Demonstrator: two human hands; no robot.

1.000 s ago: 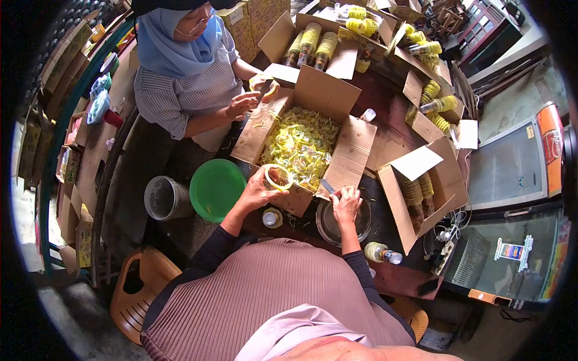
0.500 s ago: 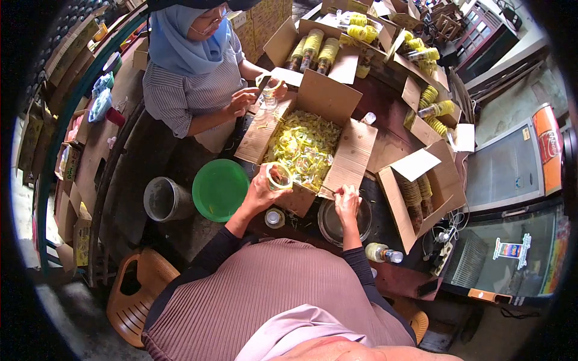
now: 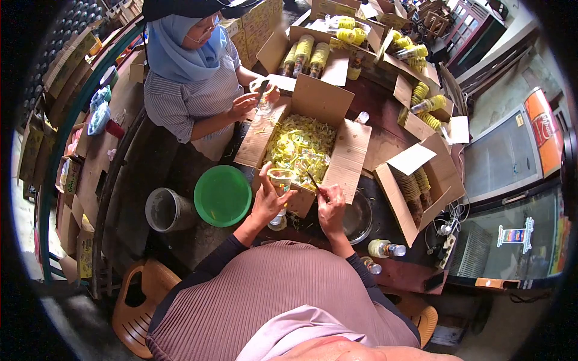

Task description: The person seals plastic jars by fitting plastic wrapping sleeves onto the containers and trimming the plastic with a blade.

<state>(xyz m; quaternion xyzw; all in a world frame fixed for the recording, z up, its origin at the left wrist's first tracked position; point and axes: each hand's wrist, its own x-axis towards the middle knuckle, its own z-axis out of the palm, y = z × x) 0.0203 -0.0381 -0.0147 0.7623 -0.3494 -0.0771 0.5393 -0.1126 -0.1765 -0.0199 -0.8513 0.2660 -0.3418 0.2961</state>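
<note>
My left hand (image 3: pixel 268 201) is closed around a clear plastic cup (image 3: pixel 282 179) with a yellowish rim, held at the near edge of an open cardboard box. My right hand (image 3: pixel 331 209) grips a thin dark knife-like tool (image 3: pixel 312 180), its tip pointing up and left, just right of the cup. In the cardboard box (image 3: pixel 350 153) lies a heap of yellow strips (image 3: pixel 301 143). Below my right hand is a round metal bowl (image 3: pixel 360 218), partly hidden. A small clear-capped container (image 3: pixel 278 221) stands below my left hand.
Across the table a person (image 3: pixel 186 90) holds another clear cup (image 3: pixel 264 105). A green basin (image 3: pixel 223 195) and grey bucket (image 3: pixel 164 209) stand left. Small jars (image 3: pixel 385 248) lie right. Boxes of stacked yellow-rimmed containers (image 3: pixel 421 186) line the right and back.
My right hand has moved left with the tool, from over the metal bowl toward the cup. My left hand has turned the cup more upright and lowered it slightly.
</note>
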